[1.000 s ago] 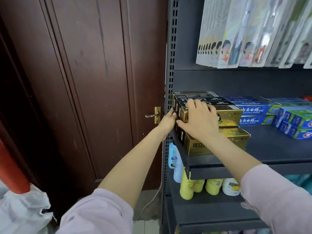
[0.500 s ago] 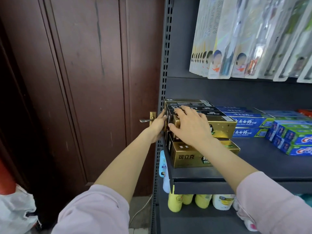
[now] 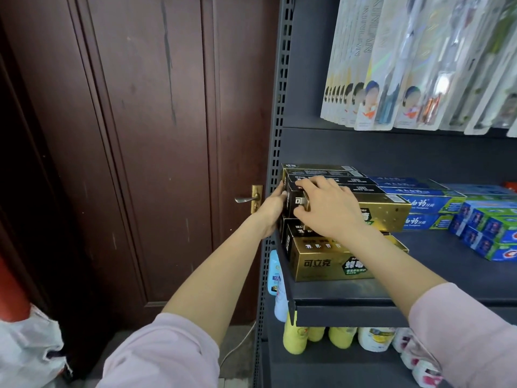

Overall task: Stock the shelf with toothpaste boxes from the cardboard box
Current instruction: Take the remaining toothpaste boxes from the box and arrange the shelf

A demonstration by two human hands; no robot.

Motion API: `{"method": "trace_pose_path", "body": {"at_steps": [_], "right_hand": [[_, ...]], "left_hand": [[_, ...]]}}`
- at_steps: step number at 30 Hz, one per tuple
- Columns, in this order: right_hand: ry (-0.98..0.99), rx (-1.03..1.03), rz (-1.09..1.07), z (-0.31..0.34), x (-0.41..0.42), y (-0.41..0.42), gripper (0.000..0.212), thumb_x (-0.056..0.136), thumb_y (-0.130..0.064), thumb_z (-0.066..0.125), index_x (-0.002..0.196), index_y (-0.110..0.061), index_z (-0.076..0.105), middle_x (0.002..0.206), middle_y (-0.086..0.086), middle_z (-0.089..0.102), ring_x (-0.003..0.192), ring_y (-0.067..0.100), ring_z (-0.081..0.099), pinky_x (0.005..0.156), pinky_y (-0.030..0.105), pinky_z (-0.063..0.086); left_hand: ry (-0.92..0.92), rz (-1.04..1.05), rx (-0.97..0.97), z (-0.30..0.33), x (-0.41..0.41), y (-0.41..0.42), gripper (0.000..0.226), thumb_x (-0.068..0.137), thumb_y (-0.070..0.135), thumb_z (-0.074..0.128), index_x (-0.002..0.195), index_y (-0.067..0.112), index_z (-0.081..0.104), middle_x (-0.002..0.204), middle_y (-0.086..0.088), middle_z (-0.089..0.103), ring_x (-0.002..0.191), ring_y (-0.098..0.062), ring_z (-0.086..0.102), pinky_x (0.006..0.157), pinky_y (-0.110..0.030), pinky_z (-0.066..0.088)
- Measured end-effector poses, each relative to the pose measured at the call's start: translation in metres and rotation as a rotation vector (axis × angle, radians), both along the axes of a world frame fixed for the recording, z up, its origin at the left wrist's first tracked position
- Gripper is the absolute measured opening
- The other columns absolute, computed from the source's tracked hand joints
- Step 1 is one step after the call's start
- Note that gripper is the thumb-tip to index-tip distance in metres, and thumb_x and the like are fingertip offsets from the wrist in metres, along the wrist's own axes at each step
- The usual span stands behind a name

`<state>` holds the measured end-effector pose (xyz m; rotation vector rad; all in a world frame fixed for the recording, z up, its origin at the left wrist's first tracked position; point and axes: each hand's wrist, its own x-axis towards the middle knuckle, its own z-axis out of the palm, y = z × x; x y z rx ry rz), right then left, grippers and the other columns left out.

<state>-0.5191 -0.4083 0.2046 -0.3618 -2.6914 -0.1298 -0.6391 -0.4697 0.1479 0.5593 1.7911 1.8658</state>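
At the shelf's left end: both my hands are on the stack of gold toothpaste boxes (image 3: pixel 347 261).
Right hand (image 3: pixel 326 208): fingers curled over the top and front of the upper gold box (image 3: pixel 386 210), gripping it near its left end; I judge this is to seat it square on the one below.
Left hand (image 3: pixel 270 208): fingers pressed against the stack's left ends beside the upright (image 3: pixel 277 107); how far they curl is hidden, so I cannot tell its grasp. It serves as a stop, I think, so the boxes line up flush.
Stack: two layers, several rows deep, resting on the dark shelf (image 3: pixel 391 292) at its left edge.
Neighbours: blue toothpaste boxes (image 3: pixel 425 204) touch the stack's right; more green-and-blue boxes (image 3: pixel 492 233) lie further right.
Cardboard box: not in view.
Above: hanging toothbrush packs (image 3: pixel 391 65).
Beside: brown door (image 3: pixel 140 135) with handle (image 3: pixel 247 198).
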Motion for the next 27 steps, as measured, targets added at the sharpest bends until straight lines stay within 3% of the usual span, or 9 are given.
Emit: {"method": "trace_pose_path", "body": {"at_steps": [7, 10, 17, 20, 22, 27], "right_hand": [[0.003, -0.008, 0.002, 0.000, 0.002, 0.005, 0.057, 0.090, -0.040, 0.046, 0.143, -0.026, 0.033, 0.144, 0.000, 0.042, 0.132, 0.020, 0.040, 0.104, 0.039, 0.035], [0.002, -0.013, -0.004, 0.000, 0.005, 0.010, 0.059, 0.090, -0.040, 0.045, 0.145, -0.025, 0.031, 0.149, -0.001, 0.038, 0.136, 0.019, 0.037, 0.108, 0.037, 0.033], [-0.012, -0.025, 0.007, 0.000, 0.007, 0.015, 0.061, 0.091, -0.042, 0.045, 0.147, -0.026, 0.028, 0.153, -0.002, 0.031, 0.140, 0.018, 0.032, 0.109, 0.036, 0.033], [-0.011, -0.027, 0.012, 0.001, 0.006, 0.017, 0.061, 0.090, -0.042, 0.045, 0.147, -0.026, 0.028, 0.153, -0.002, 0.032, 0.139, 0.018, 0.033, 0.109, 0.036, 0.034], [-0.008, -0.027, 0.014, 0.000, 0.006, 0.016, 0.061, 0.090, -0.042, 0.045, 0.147, -0.025, 0.028, 0.153, -0.002, 0.032, 0.139, 0.018, 0.034, 0.109, 0.036, 0.034], [0.000, -0.023, 0.018, -0.001, 0.006, 0.018, 0.061, 0.091, -0.041, 0.045, 0.147, -0.025, 0.028, 0.153, -0.002, 0.032, 0.139, 0.018, 0.033, 0.109, 0.035, 0.034]], "left_hand": [[-0.008, 0.045, -0.025, 0.002, 0.008, 0.009, 0.048, 0.100, 0.037, 0.032, 0.145, 0.049, 0.019, 0.141, -0.007, 0.049, 0.120, -0.027, 0.054, 0.100, -0.048, 0.045], [-0.030, 0.022, -0.010, 0.006, 0.014, 0.012, 0.050, 0.103, 0.032, 0.027, 0.149, 0.042, 0.011, 0.143, -0.010, 0.045, 0.122, -0.027, 0.051, 0.098, -0.042, 0.046], [-0.082, 0.012, 0.047, -0.001, 0.005, 0.012, 0.047, 0.103, 0.030, 0.029, 0.147, 0.044, 0.019, 0.149, -0.010, 0.039, 0.134, -0.030, 0.041, 0.104, -0.050, 0.041], [-0.092, 0.001, 0.068, 0.004, 0.007, 0.011, 0.045, 0.105, 0.026, 0.026, 0.148, 0.037, 0.022, 0.145, -0.009, 0.044, 0.130, -0.026, 0.046, 0.080, -0.034, 0.050], [-0.080, -0.016, 0.070, 0.006, 0.009, 0.011, 0.045, 0.105, 0.024, 0.026, 0.149, 0.034, 0.022, 0.145, -0.008, 0.045, 0.129, -0.024, 0.046, 0.074, -0.029, 0.048], [-0.127, 0.002, 0.110, 0.009, 0.013, 0.008, 0.045, 0.105, 0.022, 0.025, 0.149, 0.032, 0.024, 0.145, -0.010, 0.045, 0.129, -0.025, 0.045, 0.092, -0.037, 0.044]]}}
